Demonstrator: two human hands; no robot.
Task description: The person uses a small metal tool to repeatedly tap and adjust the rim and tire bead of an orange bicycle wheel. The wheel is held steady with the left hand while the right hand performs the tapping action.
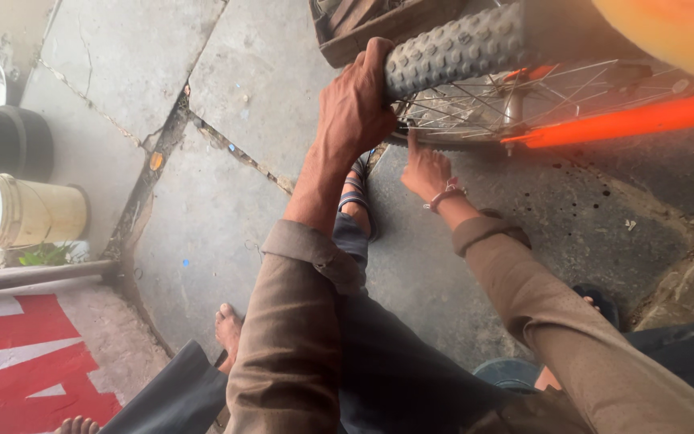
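A motorcycle wheel with a knobby grey tyre (pixel 455 48) and thin metal spokes (pixel 475 112) stands at the top right, under an orange body panel (pixel 628 120). My left hand (pixel 355 100) grips the tyre's tread at its near end, fingers curled over the top. My right hand (pixel 423 169), a band on its wrist, sits just below the rim with the index finger pointing up against the rim edge. Both forearms wear rolled brown sleeves.
Cracked concrete slabs (pixel 210 217) form the floor. A cream bucket (pixel 22 210) lies on its side at the left by a black tyre (pixel 2 141). A wooden crate (pixel 371 24) sits behind the wheel. Someone's bare foot (pixel 228 329) rests near my knee, by a red-and-white painted surface (pixel 34 362).
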